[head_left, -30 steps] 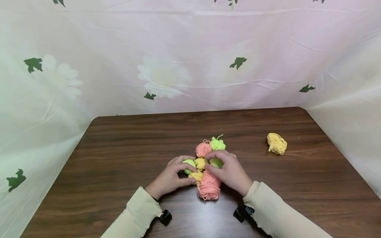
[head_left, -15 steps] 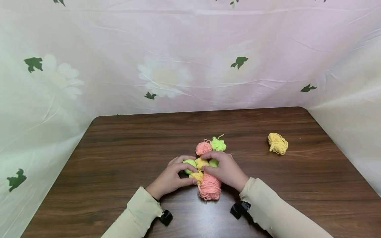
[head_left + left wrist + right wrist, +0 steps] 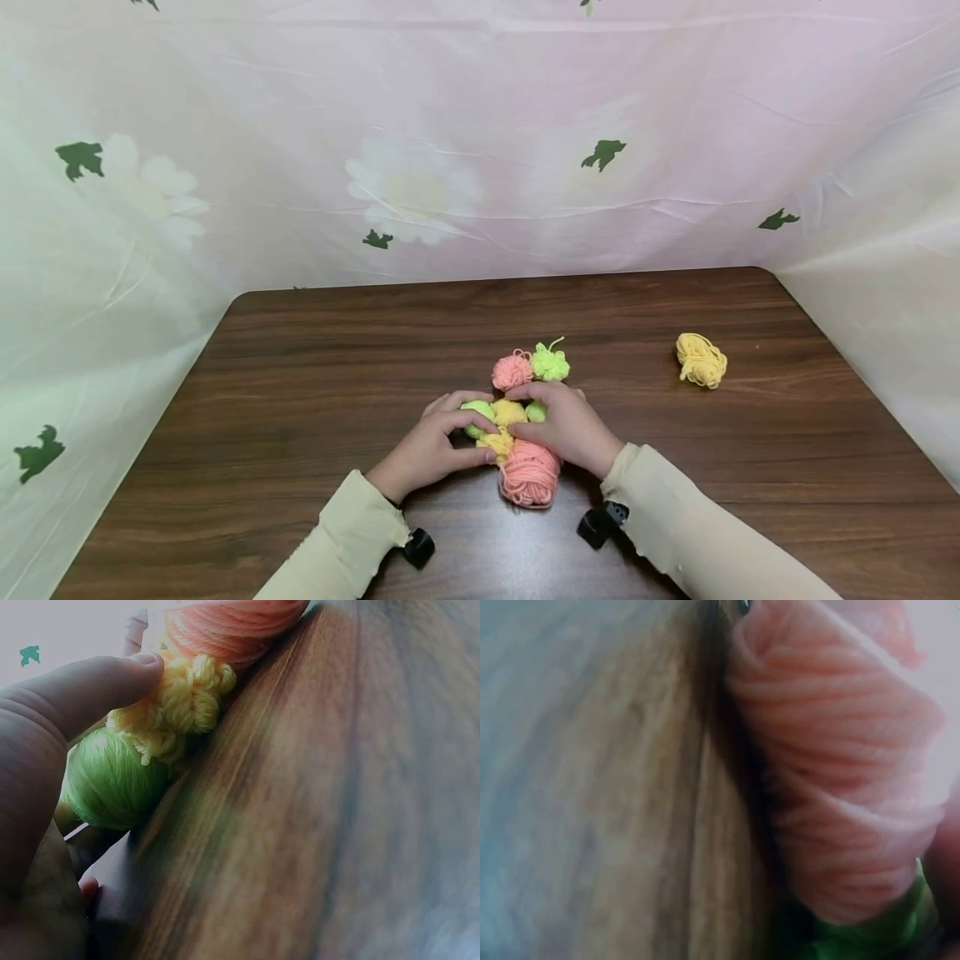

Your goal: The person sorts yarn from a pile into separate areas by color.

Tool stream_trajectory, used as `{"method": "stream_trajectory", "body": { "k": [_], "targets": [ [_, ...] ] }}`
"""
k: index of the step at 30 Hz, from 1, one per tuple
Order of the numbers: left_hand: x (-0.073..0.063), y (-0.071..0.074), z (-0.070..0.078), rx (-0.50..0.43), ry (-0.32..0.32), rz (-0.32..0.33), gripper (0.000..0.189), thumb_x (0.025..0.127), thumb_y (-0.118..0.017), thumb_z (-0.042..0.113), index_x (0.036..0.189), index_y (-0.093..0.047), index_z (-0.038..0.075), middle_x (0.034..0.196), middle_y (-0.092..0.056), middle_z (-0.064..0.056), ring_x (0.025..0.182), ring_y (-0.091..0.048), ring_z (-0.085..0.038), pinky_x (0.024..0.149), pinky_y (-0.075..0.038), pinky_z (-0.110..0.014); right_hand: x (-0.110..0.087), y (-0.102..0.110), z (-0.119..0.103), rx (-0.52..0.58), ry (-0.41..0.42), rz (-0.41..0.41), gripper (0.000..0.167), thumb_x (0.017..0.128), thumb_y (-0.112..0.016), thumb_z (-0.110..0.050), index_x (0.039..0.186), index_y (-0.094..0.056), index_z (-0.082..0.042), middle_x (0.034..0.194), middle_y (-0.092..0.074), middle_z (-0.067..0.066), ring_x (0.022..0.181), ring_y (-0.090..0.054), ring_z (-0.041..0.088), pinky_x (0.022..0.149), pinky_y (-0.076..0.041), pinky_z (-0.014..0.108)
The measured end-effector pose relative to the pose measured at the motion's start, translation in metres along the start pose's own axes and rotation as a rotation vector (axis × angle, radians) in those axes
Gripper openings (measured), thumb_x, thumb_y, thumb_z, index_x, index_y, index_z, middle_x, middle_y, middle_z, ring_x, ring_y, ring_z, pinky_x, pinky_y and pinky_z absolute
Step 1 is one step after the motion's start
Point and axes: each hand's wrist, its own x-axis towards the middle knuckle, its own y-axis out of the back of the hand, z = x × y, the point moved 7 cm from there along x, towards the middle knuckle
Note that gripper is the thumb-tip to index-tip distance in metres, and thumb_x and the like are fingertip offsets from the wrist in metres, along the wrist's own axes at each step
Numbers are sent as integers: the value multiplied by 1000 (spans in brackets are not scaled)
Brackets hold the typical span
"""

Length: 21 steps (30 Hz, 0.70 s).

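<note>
Small yarn balls sit clustered at the table's middle. My left hand (image 3: pixel 431 443) curls around a light-green yarn ball (image 3: pixel 116 784) and a yellow yarn bundle (image 3: pixel 184 705), its thumb lying along the yellow. A second green yarn ball (image 3: pixel 536 411), partly hidden, is within the curled fingers and thumb of my right hand (image 3: pixel 570 427). Between the two green balls lies another yellow yarn ball (image 3: pixel 509 412). Nearest me, a large pink yarn skein (image 3: pixel 529 477) touches the yellow bundle; in the right wrist view the green ball shows beneath it.
Behind the hands, a small pink yarn ball (image 3: pixel 512 371) and a bright green one (image 3: pixel 551 363) with a loose end lie side by side. A lone yellow skein (image 3: pixel 701 361) sits farther right on the dark wooden table (image 3: pixel 315 358). A patterned cloth (image 3: pixel 480 150) hangs behind.
My right hand has shifted slightly left, bringing its green ball closer to the middle yellow ball. The large pink skein has turned a little. My left hand stays in place.
</note>
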Motion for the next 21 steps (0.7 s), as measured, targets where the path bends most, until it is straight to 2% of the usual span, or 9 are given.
{"method": "stream_trajectory", "body": {
  "k": [9, 17, 21],
  "targets": [
    [0, 1, 0, 0, 5, -1, 18, 84, -83, 31, 99, -74, 31, 141, -54, 2, 134, -43, -27, 111, -23, -61, 2, -2, 1, -34, 17, 7, 38, 81, -84, -26, 117, -73, -20, 120, -70, -4, 120, -59, 24, 106, -31, 59],
    [1, 0, 0, 1, 20, -5, 20, 84, -84, 31, 100, -73, 32, 142, -54, 3, 136, -40, -27, 111, -24, -60, -3, 2, 8, 88, -19, 31, 36, 80, -85, -26, 114, -73, -24, 120, -69, -5, 122, -58, 22, 103, -44, 49],
    [0, 1, 1, -6, 26, -10, 19, 84, -83, 32, 100, -73, 33, 141, -54, 2, 136, -40, -28, 110, -24, -60, -3, 1, 9, 135, -7, 34, 34, 80, -85, -25, 112, -73, -25, 119, -69, -7, 120, -59, 19, 102, -45, 47]
  ]
}}
